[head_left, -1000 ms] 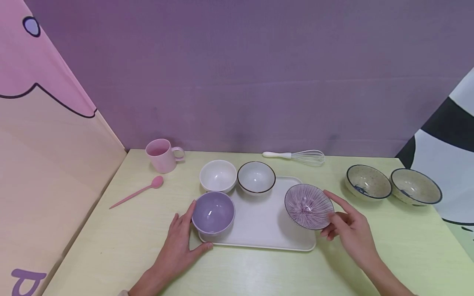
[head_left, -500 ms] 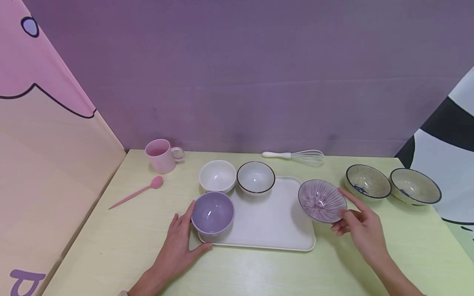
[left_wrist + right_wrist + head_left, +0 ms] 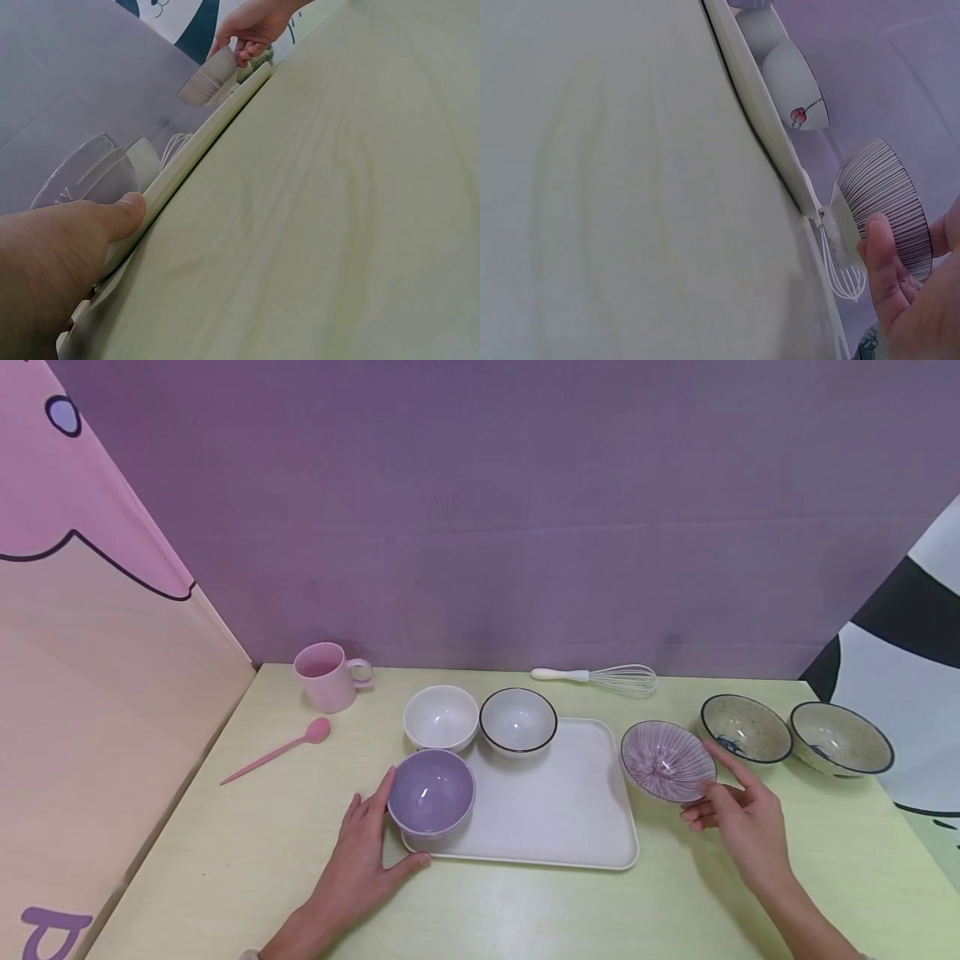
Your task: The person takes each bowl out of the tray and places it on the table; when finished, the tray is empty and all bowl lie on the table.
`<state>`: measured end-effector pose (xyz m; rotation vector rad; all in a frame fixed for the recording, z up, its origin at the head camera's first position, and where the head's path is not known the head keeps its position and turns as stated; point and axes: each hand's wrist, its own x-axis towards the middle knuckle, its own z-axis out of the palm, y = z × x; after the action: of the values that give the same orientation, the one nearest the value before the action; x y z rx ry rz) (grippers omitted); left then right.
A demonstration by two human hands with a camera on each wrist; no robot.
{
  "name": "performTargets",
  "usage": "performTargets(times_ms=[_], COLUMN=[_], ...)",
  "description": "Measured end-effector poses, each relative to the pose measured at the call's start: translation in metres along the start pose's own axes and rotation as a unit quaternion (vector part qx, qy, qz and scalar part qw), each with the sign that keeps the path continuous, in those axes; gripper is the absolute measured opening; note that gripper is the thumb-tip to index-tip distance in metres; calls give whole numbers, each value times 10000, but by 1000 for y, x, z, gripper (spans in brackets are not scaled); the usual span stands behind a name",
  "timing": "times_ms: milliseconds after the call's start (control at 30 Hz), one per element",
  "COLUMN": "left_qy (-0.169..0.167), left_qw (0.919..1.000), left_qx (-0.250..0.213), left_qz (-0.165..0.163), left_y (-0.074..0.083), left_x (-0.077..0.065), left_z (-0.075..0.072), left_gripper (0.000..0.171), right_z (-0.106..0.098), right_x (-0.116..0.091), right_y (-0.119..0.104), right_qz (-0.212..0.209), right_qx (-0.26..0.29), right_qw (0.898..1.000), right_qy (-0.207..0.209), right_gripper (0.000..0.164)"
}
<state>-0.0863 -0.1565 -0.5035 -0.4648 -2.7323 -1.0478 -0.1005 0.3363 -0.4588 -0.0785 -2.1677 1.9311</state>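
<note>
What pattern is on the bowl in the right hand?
Fine purple radiating stripes on white, the striped bowl; clearest from the head view.

The striped bowl [image 3: 667, 761] is shallow and wide, with fine purple lines running out from its centre over a pale ground, and dark stripes down its outer wall. It is tilted, its mouth turned toward the tray [image 3: 551, 831] side, just past the tray's right edge and beside a speckled bowl [image 3: 746, 727]. The purple bowl [image 3: 431, 792] is plain, glossy lilac, deeper and rounder. It sits upright on the front left corner of the white tray, near two pale bowls.
</note>
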Motion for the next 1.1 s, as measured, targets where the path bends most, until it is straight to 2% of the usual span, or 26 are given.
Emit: performTargets(times_ms=[300, 833, 1100], left_qy=[-16, -7, -14], left_qw=[10000, 10000, 10000], left_qx=[18, -23, -28], left_qz=[-19, 36, 7], left_y=[-1, -1, -1], left_x=[0, 0, 0], left_z=[0, 0, 0], left_gripper=[129, 130, 130], right_z=[0, 10, 14], right_x=[6, 19, 28], right_y=[9, 16, 16], right_qz=[234, 197, 249], right_qx=[77, 464, 419], right_qw=[9995, 9980, 9972], right_qy=[216, 375, 572], right_gripper=[57, 58, 57])
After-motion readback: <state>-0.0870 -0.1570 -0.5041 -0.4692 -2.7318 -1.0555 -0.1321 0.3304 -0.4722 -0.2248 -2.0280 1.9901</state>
